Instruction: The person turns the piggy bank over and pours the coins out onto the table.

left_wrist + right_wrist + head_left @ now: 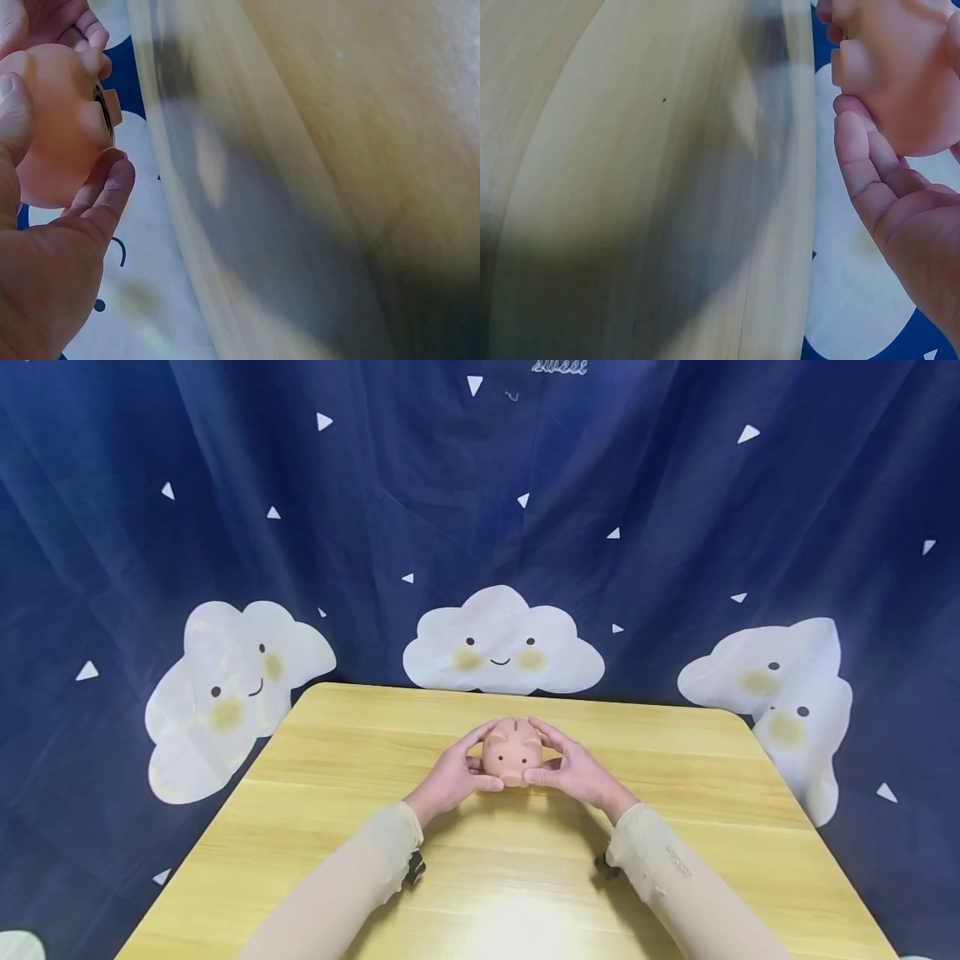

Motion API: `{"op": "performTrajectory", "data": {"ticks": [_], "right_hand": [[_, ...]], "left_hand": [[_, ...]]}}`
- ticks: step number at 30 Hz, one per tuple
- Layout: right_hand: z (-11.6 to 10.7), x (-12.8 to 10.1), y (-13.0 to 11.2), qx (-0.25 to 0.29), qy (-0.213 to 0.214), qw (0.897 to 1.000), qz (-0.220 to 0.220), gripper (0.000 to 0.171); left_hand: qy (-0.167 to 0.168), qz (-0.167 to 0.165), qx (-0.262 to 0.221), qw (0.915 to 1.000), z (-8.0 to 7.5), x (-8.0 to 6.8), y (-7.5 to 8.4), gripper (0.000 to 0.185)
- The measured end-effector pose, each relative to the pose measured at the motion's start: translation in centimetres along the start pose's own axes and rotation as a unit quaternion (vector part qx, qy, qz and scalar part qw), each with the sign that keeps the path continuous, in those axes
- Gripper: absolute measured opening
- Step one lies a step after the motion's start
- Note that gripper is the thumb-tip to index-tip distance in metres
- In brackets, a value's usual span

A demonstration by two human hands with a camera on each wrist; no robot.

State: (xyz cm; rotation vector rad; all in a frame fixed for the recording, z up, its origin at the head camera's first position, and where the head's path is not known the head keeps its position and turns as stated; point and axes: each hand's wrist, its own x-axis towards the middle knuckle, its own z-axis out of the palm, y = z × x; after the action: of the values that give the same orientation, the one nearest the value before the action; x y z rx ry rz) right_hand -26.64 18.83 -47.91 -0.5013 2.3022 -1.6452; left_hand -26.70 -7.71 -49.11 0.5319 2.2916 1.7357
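At the far left hangs a dark blue curtain [112, 527] printed with white smiling clouds and small triangles, which runs behind the whole scene. In front of it stands a light wooden table [315, 827], its far edge just below the middle cloud. From the near edge a pale-sleeved left arm reaches in, and the left hand [450, 774] curls round the left side of a small pink piggy bank [512, 752], fingers over its back and thumb low at the front. The piggy bank is midway between the table's left and right edges and closer to the far edge than the near one, snout toward the person, coin slot on top. The right hand [573, 768] cups its right side in the same way, thumb under the snout. In the wrist views the bank appears lifted clear of the table, held between both palms.
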Motion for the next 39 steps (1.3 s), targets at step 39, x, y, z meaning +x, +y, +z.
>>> {"op": "performTrajectory", "data": {"ticks": [39], "right_hand": [[0.3, -0.6, -0.5, 0.180, -0.035, 0.982, 0.035, 0.072]], "left_hand": [[0.032, 0.041, 0.063, 0.9967, -0.1, -0.5, 1.1, 0.102]]}}
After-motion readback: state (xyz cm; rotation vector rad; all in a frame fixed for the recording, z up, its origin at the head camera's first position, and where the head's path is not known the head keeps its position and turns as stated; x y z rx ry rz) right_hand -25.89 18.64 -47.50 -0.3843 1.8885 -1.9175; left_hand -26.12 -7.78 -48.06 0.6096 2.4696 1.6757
